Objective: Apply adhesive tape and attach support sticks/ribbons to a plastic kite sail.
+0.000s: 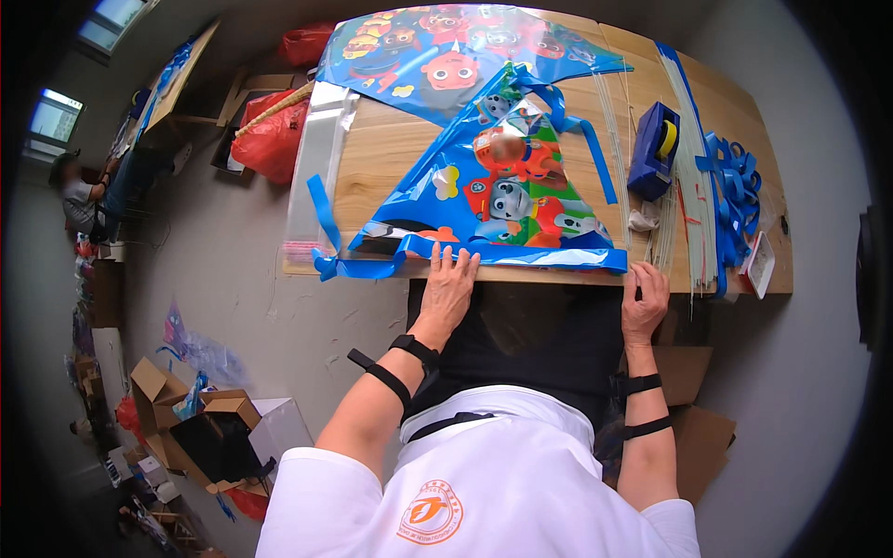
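A triangular cartoon-print kite point(498, 200) is lying flat on the wooden counter point(391, 149), its tip pointing away from the person and its wide base running left to right along the near counter edge, so the long axis of that base is sitting parallel to the edge. The left hand point(448, 286) is pressing palm-down on the blue border at the base, fingers point(456, 260) spread flat and released, touching the kite's lower left part. The right hand point(645, 299) is sitting at the counter edge just beside the kite's lower right corner, fingers point(642, 275) curling over the edge; cannot tell if they are pinching the corner or only the counter. Blue ribbon tails point(339, 265) are trailing off the left corner. A second kite point(446, 56) is lying further back, overlapping the tip. A blue tape dispenser point(654, 149) is standing right of the kite, with thin white rods point(688, 186) and a heap of blue ribbon loops point(735, 195) beyond it. Red bags point(274, 139) are lying on the floor left of the counter
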